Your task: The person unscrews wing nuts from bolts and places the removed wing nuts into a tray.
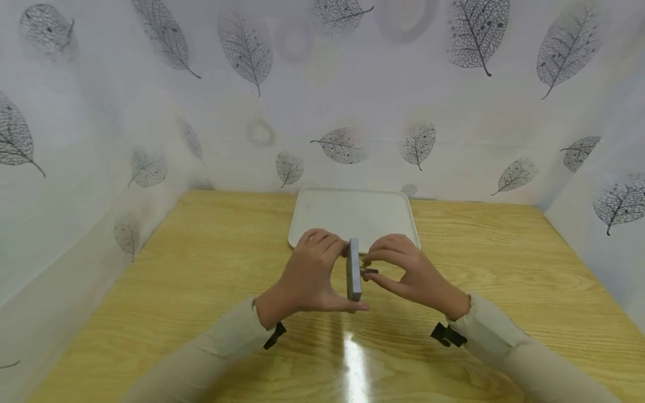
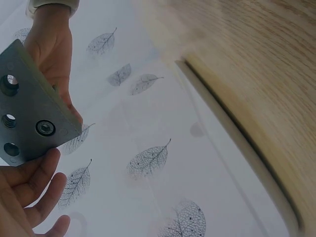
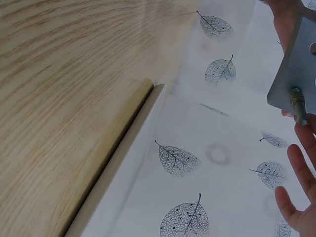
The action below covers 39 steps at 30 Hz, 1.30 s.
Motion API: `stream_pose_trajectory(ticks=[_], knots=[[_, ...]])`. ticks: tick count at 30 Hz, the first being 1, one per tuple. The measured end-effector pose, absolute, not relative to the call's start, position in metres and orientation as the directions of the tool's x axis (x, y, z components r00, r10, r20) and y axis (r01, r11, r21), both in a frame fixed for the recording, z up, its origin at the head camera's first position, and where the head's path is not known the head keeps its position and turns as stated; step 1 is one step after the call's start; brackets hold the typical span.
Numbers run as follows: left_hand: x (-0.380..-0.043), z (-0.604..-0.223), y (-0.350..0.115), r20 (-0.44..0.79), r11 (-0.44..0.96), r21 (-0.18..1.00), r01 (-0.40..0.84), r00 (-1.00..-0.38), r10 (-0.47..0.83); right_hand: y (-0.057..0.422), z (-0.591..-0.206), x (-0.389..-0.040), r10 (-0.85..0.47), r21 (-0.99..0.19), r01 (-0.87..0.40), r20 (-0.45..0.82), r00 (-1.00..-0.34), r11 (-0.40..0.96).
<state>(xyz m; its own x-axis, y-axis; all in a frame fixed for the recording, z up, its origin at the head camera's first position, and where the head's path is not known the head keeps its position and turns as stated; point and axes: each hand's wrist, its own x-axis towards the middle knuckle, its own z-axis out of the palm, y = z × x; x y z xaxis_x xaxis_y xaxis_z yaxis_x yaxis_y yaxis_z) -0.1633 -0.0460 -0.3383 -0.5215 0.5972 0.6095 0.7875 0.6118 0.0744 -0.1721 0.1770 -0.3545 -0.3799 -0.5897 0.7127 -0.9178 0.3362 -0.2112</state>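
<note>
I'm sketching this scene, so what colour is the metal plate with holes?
Grey. The metal plate shows best in the left wrist view.

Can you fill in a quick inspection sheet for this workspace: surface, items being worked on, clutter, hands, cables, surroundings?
Surface: wood-grain table, a bright reflection at the near side; white tray toward the far edge.
Job's things: grey metal plate, held upright, with several holes; bolt sticking out of its right face, with a brass-coloured piece at the plate, exact shape unclear.
Clutter: nothing seen.
Left hand: grips the metal plate by its edges.
Right hand: pinches at the bolt.
Cables: nothing seen.
Surroundings: white leaf-print backdrop behind the table and along both sides.
</note>
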Motion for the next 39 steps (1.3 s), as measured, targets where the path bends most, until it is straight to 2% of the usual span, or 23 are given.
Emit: stream_pose_trajectory(ticks=[6,10,12,14,19,23,28,35,39], knots=[[-0.1632,-0.3382,-0.0452,0.608,0.612,0.082,0.786,-0.526,0.595,0.1725,-0.3502,-0.1704,-0.581,-0.103,-0.972,0.786,-0.211,0.214],[-0.1632,-0.3384,-0.0445,0.609,0.613,0.078,0.787,-0.524,0.595,0.1711,-0.3497,-0.1690,-0.582,-0.073,-0.977,0.793,-0.179,0.200],[-0.1631,-0.3382,-0.0446,0.608,0.613,0.076,0.786,-0.524,0.596,0.1715,-0.3497,-0.1689,-0.575,-0.085,-0.973,0.795,-0.195,0.213],[-0.1631,-0.3378,-0.0446,0.608,0.613,0.076,0.787,-0.524,0.597,0.1729,-0.3503,-0.1693,-0.571,-0.116,-0.962,0.785,-0.241,0.247],[-0.1632,-0.3366,-0.0451,0.608,0.610,0.076,0.789,-0.521,0.599,0.1778,-0.3522,-0.1700,-0.603,-0.218,-0.899,0.678,-0.420,0.381],[-0.1628,-0.3354,-0.0455,0.606,0.610,0.075,0.789,-0.522,0.600,0.1800,-0.3549,-0.1713,-0.628,-0.238,-0.874,0.619,-0.473,0.424],[-0.1620,-0.3342,-0.0455,0.602,0.614,0.078,0.786,-0.528,0.599,0.1795,-0.3557,-0.1722,-0.626,-0.183,-0.896,0.660,-0.416,0.403],[-0.1618,-0.3341,-0.0455,0.605,0.615,0.080,0.784,-0.529,0.595,0.1767,-0.3501,-0.1697,-0.618,-0.055,-0.959,0.754,-0.223,0.278],[-0.1619,-0.3348,-0.0455,0.608,0.612,0.087,0.786,-0.529,0.593,0.1768,-0.3491,-0.1679,-0.624,-0.024,-0.964,0.758,-0.190,0.264]])
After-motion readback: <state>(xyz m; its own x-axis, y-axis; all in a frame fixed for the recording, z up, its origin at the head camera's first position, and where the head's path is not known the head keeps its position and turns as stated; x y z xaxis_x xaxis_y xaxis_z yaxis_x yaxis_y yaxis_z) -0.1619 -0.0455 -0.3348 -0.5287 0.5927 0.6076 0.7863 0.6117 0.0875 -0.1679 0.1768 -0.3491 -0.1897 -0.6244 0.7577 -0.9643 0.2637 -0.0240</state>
